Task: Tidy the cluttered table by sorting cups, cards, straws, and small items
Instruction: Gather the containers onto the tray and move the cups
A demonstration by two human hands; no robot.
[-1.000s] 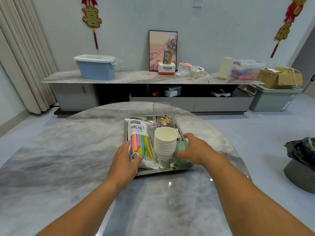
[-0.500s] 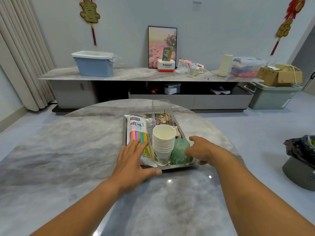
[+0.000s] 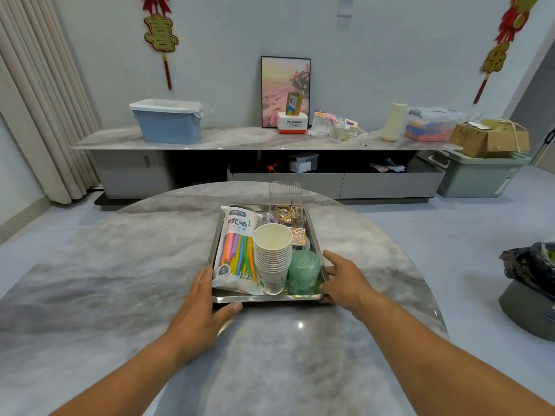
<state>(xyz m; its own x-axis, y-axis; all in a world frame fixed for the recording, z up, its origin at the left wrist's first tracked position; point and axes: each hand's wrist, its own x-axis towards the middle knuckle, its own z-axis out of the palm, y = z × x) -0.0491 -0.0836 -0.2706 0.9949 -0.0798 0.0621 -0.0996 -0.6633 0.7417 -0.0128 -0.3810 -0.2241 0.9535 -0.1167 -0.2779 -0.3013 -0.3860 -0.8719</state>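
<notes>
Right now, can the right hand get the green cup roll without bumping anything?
Probably yes. The right hand holds the tray edge right beside the green cup roll, whose near side looks unblocked.

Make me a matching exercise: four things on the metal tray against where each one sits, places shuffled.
Things:
1. bag of coloured straws
2. stack of white paper cups
3. green plastic-wrapped roll
4. clear plastic box

Places:
A. far end of the metal tray
B. near right corner
C. left side
D. near middle

Pairs: 1-C, 2-D, 3-B, 4-A
</notes>
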